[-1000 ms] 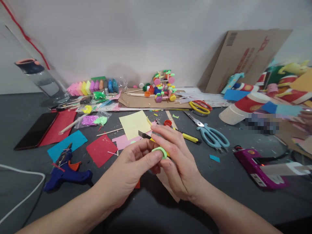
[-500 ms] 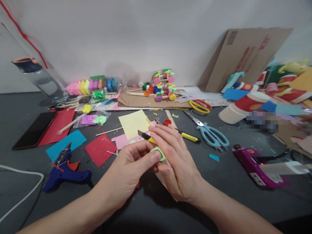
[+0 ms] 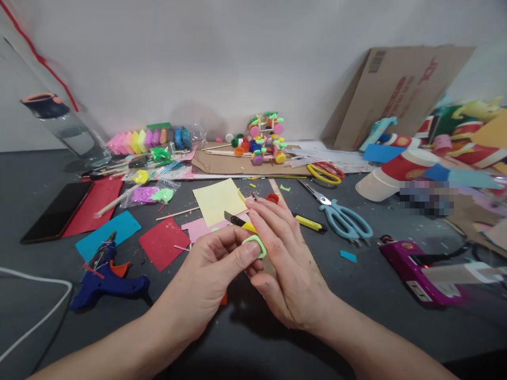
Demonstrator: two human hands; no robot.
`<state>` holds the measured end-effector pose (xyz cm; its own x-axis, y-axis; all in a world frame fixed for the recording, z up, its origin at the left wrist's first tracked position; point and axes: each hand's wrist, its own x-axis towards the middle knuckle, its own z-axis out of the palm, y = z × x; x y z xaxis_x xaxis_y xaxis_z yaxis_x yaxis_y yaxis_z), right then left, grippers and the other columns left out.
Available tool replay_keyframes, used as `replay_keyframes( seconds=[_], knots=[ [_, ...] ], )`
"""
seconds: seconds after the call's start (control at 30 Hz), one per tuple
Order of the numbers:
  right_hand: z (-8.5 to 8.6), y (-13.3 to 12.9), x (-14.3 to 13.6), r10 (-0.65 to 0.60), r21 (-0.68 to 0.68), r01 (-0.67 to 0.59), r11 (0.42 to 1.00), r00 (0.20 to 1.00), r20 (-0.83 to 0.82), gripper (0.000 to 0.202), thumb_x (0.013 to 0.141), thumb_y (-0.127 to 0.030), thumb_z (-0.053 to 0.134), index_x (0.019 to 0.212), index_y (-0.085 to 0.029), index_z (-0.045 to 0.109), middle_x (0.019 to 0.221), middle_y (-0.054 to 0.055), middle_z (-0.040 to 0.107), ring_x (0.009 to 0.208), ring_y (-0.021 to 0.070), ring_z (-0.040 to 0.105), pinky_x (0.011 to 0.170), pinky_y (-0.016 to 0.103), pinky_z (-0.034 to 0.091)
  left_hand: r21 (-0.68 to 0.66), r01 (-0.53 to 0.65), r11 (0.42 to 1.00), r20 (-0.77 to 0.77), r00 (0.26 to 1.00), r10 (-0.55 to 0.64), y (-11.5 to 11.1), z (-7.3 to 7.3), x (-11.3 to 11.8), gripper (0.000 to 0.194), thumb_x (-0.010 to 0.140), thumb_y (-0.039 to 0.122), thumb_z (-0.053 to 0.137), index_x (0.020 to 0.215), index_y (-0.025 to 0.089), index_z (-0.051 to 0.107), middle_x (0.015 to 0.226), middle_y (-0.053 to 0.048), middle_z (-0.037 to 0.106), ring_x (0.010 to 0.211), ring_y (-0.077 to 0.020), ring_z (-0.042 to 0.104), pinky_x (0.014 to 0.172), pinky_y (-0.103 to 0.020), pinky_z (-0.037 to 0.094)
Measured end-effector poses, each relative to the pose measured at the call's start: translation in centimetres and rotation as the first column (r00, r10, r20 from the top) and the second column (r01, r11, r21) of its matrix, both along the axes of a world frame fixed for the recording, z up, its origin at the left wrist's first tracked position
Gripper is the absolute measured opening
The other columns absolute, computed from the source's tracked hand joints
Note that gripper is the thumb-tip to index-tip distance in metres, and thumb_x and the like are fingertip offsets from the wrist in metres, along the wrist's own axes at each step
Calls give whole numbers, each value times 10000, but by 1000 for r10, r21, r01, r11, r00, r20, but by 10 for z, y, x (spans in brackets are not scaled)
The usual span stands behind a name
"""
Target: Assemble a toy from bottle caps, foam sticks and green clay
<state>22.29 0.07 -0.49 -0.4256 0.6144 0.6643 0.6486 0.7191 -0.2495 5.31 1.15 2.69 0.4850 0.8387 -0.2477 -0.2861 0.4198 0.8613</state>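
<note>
The 1 piece of light green clay [image 3: 260, 244] is small, thin and smooth, with a matte surface and a rounded, soft-cornered outline. Its visible part is a curved band that arches over the top and bends down at the right corner. It is pinched at the fingertips of the left hand [image 3: 222, 269], whose thumb hides its near middle, and its right edge sits against the right hand [image 3: 285, 258].

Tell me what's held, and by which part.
Left hand pinches the light-green piece by its left side; right hand is close against its right side, but whether it grips is unclear.
</note>
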Motion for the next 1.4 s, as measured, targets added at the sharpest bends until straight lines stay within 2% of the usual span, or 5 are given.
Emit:
replay_keyframes(
  seconds=[0.3,0.5,0.87,1.13,1.4],
  knots=[
    [1,3,1,13,-11,-13,1000,1000,-21,650,1061,-497,392,1604,-153,291,1555,225,488,1499,345,406,1223,654,314,12,-10,1000,-25,1000,11,2,0,-1,208,895,365,758,810,181,709,776,-1,668,752,-127,577,725,-231,467],
    [5,5,0,43,-90,-62,994,980,-194,423,1001,-287,588,1415,-228,526,1471,160,587,1395,286,541,1176,568,430,19,-31,999,-40,999,32,2,4,-2,239,875,376,779,747,178,740,747,16,640,693,-95,510,676,-198,423],
    [11,9,5,175,-291,-331,898,873,-456,292,1017,-301,601,1302,-255,646,1402,97,652,1322,218,612,1136,446,494,-50,65,997,16,998,-65,6,6,-7,136,858,336,788,831,203,799,747,10,647,724,-106,531,693,-214,423],
    [7,2,4,81,-192,-120,974,977,-198,591,1058,-402,479,1588,-172,351,1581,164,482,1495,245,418,1246,475,363,-58,13,998,50,999,-10,8,4,-5,137,871,311,798,871,182,754,755,24,670,661,-66,536,620,-182,406],
    [4,0,-2,-13,-24,14,1000,999,40,726,1072,-518,350,1595,-25,249,1606,271,379,1573,290,255,1263,555,298,10,-29,1000,9,1000,29,7,0,-1,168,888,311,770,820,167,718,764,15,668,703,-88,573,651,-185,457]
  ],
)
